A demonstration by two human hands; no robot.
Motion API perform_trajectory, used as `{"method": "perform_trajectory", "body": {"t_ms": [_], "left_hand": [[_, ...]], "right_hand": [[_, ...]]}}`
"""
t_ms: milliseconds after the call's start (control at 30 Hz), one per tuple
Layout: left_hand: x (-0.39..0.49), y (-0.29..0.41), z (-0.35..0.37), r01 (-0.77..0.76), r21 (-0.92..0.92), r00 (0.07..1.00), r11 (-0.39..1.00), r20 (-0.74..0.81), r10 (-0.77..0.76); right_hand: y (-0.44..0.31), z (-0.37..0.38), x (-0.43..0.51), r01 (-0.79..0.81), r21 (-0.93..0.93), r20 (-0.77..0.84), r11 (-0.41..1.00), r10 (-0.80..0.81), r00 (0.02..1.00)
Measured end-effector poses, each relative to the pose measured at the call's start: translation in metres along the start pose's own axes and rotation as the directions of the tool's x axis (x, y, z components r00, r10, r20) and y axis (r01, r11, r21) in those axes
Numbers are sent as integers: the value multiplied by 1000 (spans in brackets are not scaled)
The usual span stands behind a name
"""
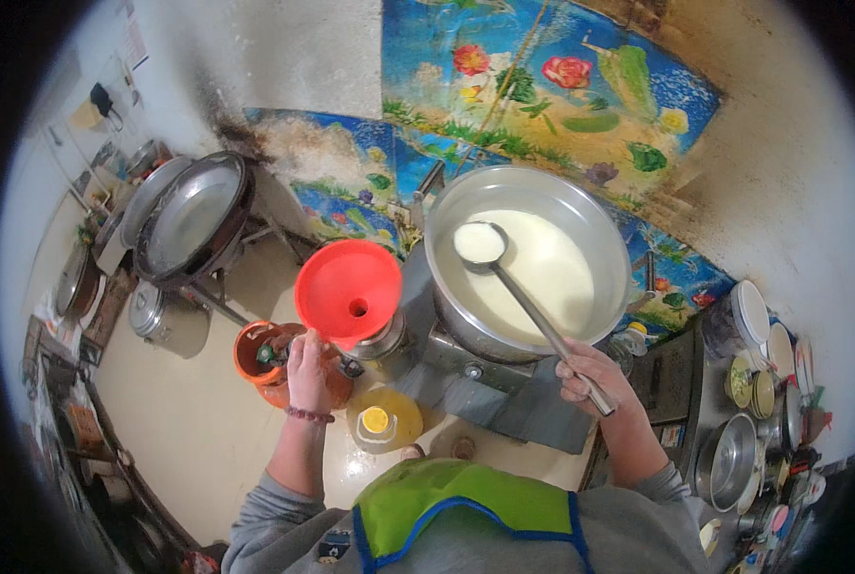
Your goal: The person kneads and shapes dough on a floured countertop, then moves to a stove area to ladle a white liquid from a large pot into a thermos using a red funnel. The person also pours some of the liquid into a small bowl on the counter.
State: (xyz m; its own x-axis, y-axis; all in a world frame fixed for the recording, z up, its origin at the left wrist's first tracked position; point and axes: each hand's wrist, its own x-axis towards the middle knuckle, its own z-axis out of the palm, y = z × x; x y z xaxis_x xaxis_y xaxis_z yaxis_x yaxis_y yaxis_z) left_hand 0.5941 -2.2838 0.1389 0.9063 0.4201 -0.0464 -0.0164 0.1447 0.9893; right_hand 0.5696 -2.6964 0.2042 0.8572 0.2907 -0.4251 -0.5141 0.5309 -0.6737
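Note:
My left hand [310, 373] grips the rim of a red plastic funnel [341, 287], whose mouth faces up. Under the funnel, partly hidden by it, stands a metal container [386, 343]. My right hand [596, 377] is closed around the handle of a metal ladle [531, 307]. The bowl of the ladle holds pale, creamy liquid and is over the large metal pot [463, 316], inside its rim. More of the same liquid [556, 276] lies in the pot, which rests on a metal stove [474, 369].
An orange gas cylinder [276, 391] and a yellow-capped plastic jug [388, 423] stand on the floor near my left arm. A wide dark pan [194, 215] sits on a stand at the left. At the right, a counter carries a metal basin [732, 463], bowls and a lidded bucket [736, 319].

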Motion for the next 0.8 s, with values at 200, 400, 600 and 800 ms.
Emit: {"method": "perform_trajectory", "body": {"t_ms": [200,400,600,800], "left_hand": [[14,-12,-6,164,-96,986,982,0,-164],[10,-16,-3,141,-235,989,962,2,-145],[-20,-11,7,360,-82,932,929,76,-354],[-7,-10,4,353,-165,933,921,135,-334]], "right_hand": [[-5,1,-17,6,20,64,1000,-8,998],[-6,10,-35,38,-4,59,999,-38,998],[-1,11,-42,56,20,72,998,-57,996],[4,11,-45,74,45,75,996,-77,994]]}}
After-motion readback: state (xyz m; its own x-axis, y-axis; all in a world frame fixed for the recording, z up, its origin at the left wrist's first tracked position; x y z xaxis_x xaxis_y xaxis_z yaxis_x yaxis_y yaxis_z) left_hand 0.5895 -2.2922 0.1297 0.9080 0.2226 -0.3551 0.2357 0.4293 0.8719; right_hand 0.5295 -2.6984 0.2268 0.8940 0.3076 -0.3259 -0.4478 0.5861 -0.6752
